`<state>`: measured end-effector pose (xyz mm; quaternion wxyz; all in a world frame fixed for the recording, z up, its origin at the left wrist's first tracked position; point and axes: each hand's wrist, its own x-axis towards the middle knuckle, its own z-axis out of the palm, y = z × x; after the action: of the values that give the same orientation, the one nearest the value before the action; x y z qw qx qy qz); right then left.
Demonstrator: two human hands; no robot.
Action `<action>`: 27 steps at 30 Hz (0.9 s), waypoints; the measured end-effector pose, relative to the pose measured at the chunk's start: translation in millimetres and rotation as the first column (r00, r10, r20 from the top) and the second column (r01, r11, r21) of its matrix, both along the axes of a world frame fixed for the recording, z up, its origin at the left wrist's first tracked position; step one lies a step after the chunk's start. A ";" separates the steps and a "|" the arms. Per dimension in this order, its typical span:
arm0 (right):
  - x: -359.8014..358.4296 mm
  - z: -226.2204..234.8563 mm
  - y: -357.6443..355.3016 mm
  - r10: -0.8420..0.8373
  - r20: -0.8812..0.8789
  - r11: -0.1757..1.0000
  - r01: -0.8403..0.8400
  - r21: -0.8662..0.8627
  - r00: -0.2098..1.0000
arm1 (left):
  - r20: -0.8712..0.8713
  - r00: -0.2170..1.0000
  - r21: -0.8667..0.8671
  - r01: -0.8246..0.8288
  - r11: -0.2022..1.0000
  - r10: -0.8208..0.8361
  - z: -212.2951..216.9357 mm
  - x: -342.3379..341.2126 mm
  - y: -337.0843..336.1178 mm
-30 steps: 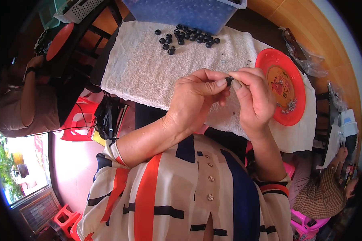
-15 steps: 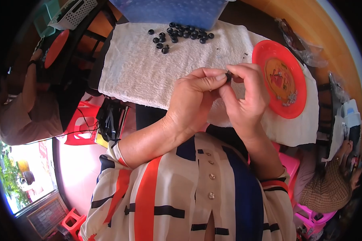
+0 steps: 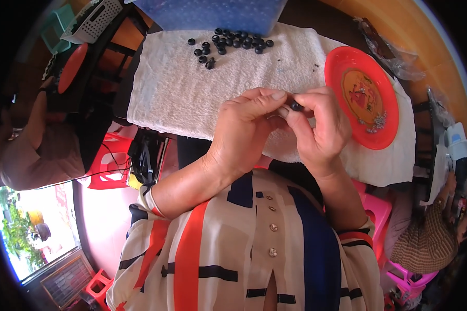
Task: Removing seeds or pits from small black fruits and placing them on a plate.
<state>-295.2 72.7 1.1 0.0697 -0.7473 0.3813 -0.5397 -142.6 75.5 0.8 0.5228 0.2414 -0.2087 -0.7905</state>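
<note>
A small round black piece [image 3: 296, 106], like a bead or knob, is pinched between the thumb and fingers of my right hand [image 3: 324, 124]. My left hand [image 3: 241, 127] is closed right beside it, thumb against forefinger; anything in that pinch is too small to make out. Both hands are raised over the front of a white towel [image 3: 174, 90]. Similar loose black pieces [image 3: 237, 43] lie in a cluster at the towel's far side. On the right, a red plate [image 3: 337, 62] bears several tiny silvery parts [image 3: 379, 123] near its front rim.
A translucent blue bin [image 3: 213, 14] stands behind the cluster. Clear plastic bags [image 3: 399, 62] lie at the far right. To the left are a white basket [image 3: 93, 23] and another person's arm [image 3: 36, 106]. A second person [image 3: 425, 241] sits at the right beside a pink stool [image 3: 371, 207].
My fingers have shifted on the black piece: the left thumb has drawn back from it, and the piece now sits in the right-hand pinch. The view has tilted slightly.
</note>
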 end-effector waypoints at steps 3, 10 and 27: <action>0.0 1.0 0.1 -0.004 -0.021 0.999 0.003 -0.042 1.000 | 0.176 0.984 -0.035 -0.008 0.999 0.013 8.0 2.5 2.8; 4.1 3.6 2.6 0.003 -0.030 0.997 -0.005 -0.076 1.000 | 0.422 0.904 -0.172 0.003 0.985 0.071 28.3 4.7 -7.2; -108.6 19.7 -3.2 -0.177 -0.330 0.925 0.272 0.266 0.927 | 0.321 -0.099 -0.937 0.113 0.331 0.942 89.9 85.2 -163.0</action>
<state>-403.8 69.6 20.9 0.0633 -0.7512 0.5506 -0.3584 -57.4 -87.5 90.7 0.5573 0.4841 -0.6738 0.0332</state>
